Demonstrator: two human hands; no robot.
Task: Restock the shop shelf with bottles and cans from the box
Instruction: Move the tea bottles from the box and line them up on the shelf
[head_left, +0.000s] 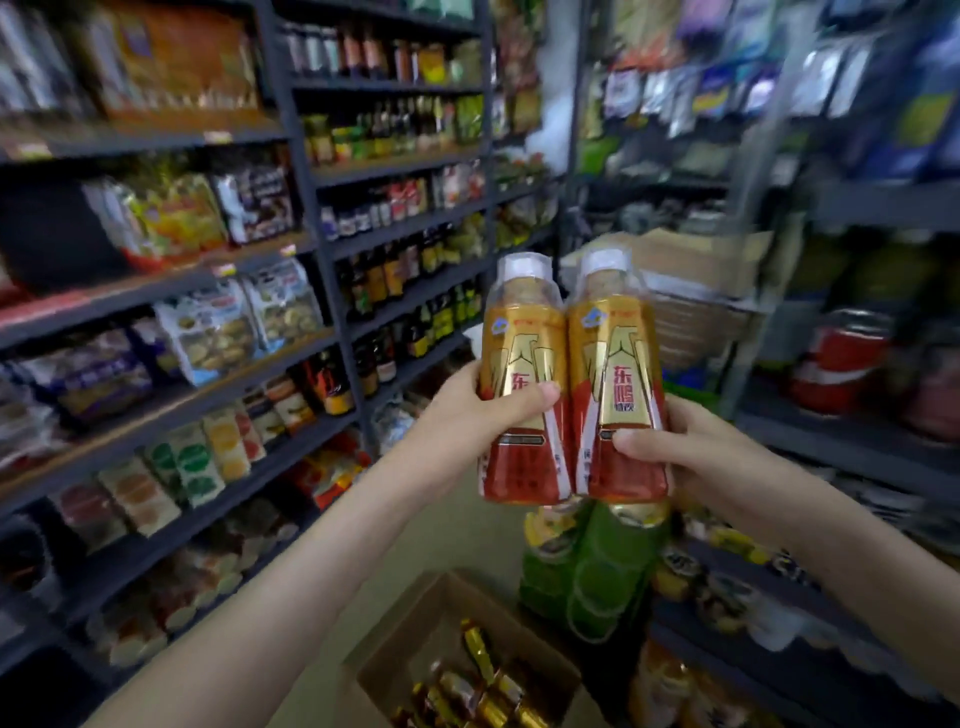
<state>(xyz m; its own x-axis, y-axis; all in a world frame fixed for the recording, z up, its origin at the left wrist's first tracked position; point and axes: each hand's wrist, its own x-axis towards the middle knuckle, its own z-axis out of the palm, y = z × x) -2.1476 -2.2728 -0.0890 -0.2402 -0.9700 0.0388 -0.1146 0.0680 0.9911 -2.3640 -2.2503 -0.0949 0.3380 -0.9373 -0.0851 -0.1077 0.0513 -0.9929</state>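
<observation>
Over near brown cardboard box (395, 660), left hand (467, 415) and right hand (691, 447) each clamped round touching gold-and-red plastic bottles (524, 374); knock risks slip.

The left hand (483, 415) and right hand (691, 447) are bare, as are both forearms (311, 561); the thumbnails (546, 391) look short and plain.

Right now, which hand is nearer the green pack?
Right. The right hand, gripping the right bottle, is just above the green pack; the left hand, gripping the left bottle, is higher and further left.
</observation>
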